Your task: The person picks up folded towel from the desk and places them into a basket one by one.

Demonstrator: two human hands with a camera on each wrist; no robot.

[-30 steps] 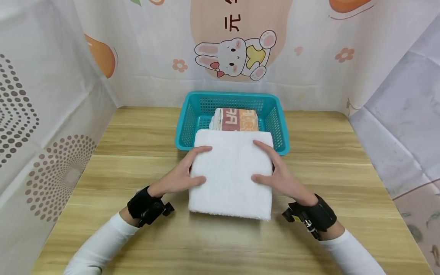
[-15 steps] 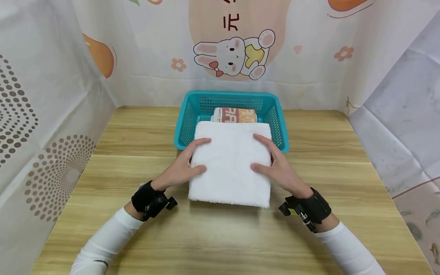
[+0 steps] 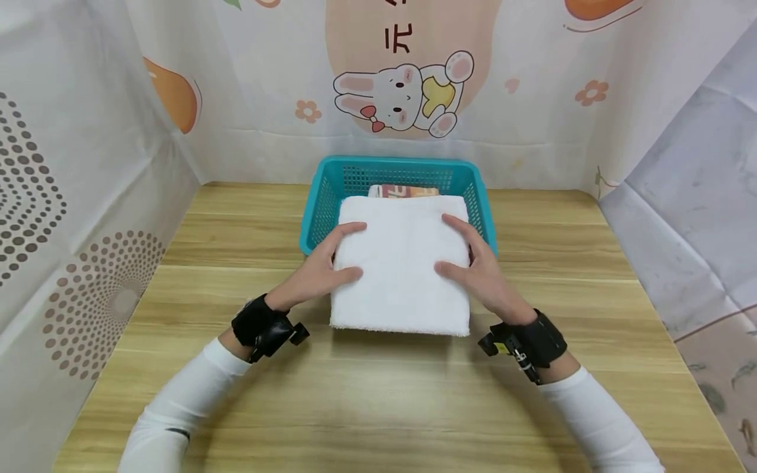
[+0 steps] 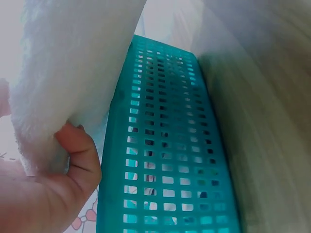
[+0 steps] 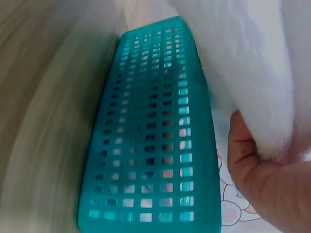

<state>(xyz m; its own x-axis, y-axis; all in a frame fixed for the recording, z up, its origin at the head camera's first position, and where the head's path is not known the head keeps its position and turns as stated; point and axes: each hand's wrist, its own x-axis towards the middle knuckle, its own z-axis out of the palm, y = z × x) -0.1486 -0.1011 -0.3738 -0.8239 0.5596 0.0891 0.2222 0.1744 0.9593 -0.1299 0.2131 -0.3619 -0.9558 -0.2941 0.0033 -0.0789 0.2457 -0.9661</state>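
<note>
A folded white towel is held up between both hands, partly over the near rim of a teal plastic basket. My left hand grips its left edge, thumb and forefinger on top; the left wrist view shows curled fingers tucked under the towel. On the right edge, my right hand grips in the same way, with fingers bent beneath the towel in the right wrist view. Inside the basket, behind the white towel, lies a folded towel with a red and orange pattern, mostly hidden.
The basket stands on a wood-grain table near its back edge. Behind it hangs a white curtain with a cartoon rabbit. More cloth hangs along the left and right sides of the table.
Both hands have carried the white towel forward, away from the body and further over the basket. It now covers more of the patterned towel. The basket has not moved.
</note>
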